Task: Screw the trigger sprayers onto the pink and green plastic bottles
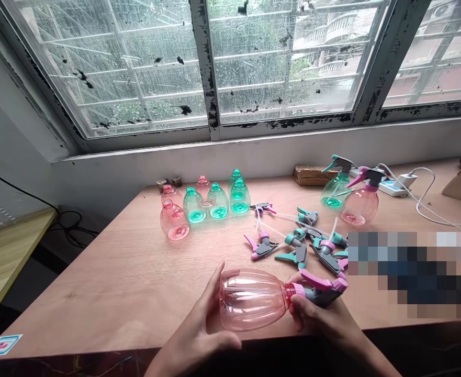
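- Our left hand [199,327], fingers spread, cradles the pink plastic bottle [251,300] near the front edge of the bench [97,309].
- Our right hand [320,319] pinches its neck below the trigger head [324,291].
- Light, slippery: we'd grip the neck.

The translucent pink spray bottle [251,300] has a pink trigger [316,281] and pink collar [299,289] on a grey sprayer head [320,298]. Loose sprayer heads [267,247] mix grey with pink or teal; the bottles behind [196,206] are pink or green-tinted, and the bench [97,298] looks pale salmon-tan.

pink spray bottle [251,300] in both hands [197,327]
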The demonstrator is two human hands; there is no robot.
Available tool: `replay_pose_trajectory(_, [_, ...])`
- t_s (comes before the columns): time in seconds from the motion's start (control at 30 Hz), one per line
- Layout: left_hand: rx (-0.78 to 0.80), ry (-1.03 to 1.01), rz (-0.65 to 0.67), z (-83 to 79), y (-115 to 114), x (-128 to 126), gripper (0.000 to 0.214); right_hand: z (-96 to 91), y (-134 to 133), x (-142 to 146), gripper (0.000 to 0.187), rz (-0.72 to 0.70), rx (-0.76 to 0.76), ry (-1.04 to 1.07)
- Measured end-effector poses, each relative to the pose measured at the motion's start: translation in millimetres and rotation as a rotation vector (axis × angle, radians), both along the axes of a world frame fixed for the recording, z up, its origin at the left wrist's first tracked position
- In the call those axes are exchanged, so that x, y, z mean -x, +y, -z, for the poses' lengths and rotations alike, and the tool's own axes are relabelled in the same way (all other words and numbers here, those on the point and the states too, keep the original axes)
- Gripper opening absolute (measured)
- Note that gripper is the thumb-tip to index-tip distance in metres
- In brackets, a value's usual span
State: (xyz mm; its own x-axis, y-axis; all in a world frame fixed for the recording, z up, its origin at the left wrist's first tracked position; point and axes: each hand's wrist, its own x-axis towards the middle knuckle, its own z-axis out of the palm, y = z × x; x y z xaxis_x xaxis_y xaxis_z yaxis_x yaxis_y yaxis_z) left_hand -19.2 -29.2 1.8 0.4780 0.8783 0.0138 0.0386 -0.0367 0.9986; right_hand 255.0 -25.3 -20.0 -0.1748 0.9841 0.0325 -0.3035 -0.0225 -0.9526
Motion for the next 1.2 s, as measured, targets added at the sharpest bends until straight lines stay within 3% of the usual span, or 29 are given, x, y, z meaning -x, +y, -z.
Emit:
replay_pose_trajectory(0.27, [-0.100, 0.120, 0.022, -0.4, -1.1, 2.2, 0.092, 1.7, 0.3, -0.5, 0.033, 0.003, -0.011, 0.009])
replay_pose_trajectory(0.43, [-0.075, 0.081, 0.029, -2.7, 0.3, 1.8, 0.107, -1.8, -0.5, 1.9, 0.034, 0.014, -0.001, 0.001])
replay_pose_trajectory(0.73, [-0.146, 0.164, -0.022, -3.0, -0.3, -1.5, 0.082, -6.6, -1.6, 2.2, 0.037, -0.003, 0.021, -0.048])
replay_pose_trajectory(0.9, [-0.105, 0.151, -0.011, -2.6, 0.3, 0.3, 0.100, -5.2, -2.9, 1.8, 0.037, 0.001, 0.054, -0.056])
replay_pose_trajectory(1.0, [-0.063, 0.095, -0.001, -3.4, 1.1, 0.4, 0.099, -4.3, -3.3, 1.4, 0.034, -0.007, 0.060, -0.074])
replay_pose_trajectory(1.2, [-0.153, 0.157, -0.058, -2.2, 1.3, -2.7, 0.090, -4.8, -2.8, 0.3, 0.035, -0.005, 0.054, -0.095])
